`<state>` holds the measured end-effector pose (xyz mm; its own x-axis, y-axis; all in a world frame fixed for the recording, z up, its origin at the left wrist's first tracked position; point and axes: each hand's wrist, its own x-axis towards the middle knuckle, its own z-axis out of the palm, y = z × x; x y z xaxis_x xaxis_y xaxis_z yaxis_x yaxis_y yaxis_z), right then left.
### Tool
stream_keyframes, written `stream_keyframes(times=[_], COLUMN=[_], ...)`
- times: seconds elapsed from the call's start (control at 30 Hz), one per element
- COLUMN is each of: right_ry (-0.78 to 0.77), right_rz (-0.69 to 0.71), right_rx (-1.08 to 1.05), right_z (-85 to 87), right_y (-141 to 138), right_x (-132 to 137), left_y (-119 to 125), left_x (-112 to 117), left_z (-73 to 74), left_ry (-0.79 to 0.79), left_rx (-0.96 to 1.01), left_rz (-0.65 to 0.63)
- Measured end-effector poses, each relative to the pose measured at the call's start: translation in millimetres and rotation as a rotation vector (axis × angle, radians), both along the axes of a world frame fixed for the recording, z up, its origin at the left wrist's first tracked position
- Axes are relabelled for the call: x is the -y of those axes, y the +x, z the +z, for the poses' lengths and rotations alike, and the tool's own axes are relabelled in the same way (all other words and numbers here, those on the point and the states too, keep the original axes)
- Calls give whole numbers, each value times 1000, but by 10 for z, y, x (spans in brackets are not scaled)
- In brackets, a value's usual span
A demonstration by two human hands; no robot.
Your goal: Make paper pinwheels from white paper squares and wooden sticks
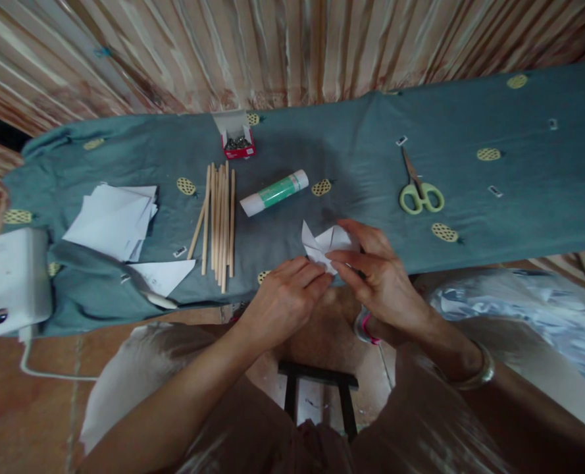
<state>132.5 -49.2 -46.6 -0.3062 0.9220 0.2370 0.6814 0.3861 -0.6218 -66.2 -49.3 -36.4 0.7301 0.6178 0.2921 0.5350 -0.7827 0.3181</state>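
Cloth-covered worktop [543, 184]: stretching sideways. Wooden sticks [217, 224]: lying grouped toward the near edge, left of the hands, presumably for easy reach. Left hand [287, 296]: pinching folded white paper [316, 251] by its near corner. Right hand [383, 276]: pinching its right side, seemingly keeping creases from opening. Paper: sitting at the near edge.

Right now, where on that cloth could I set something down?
Bare patterned cloth lies right of the scissors, also between scissors and tube, beyond the folded paper. Left of the red box, behind the paper stack, is more. It's crowded front left, around the sticks.
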Motion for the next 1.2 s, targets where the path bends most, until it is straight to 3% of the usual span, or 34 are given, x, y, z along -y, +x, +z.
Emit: stream_keyframes(times=[0.43, 0.53, 0.73, 0.97, 1.1, 1.2], right_ry=[121, 93, 144, 78, 51, 6], right_rz=[40, 43, 40, -35, -133, -124], right_rx=[91, 37, 123, -51, -59, -52], right_z=[-64, -84, -66, -1, 19, 30], right_y=[-104, -118, -93, 25, 134, 172], right_x=[132, 126, 72, 8, -107, -166], left_y=[43, 49, 46, 32, -13, -56], left_x=[-7, -17, -23, -23, -55, -111], left_z=[-27, -20, -27, -41, -46, -28], left_ry=[20, 18, 16, 22, 35, 52], left_rx=[9, 19, 0, -9, -14, -39], left_rz=[42, 43, 44, 48, 59, 82])
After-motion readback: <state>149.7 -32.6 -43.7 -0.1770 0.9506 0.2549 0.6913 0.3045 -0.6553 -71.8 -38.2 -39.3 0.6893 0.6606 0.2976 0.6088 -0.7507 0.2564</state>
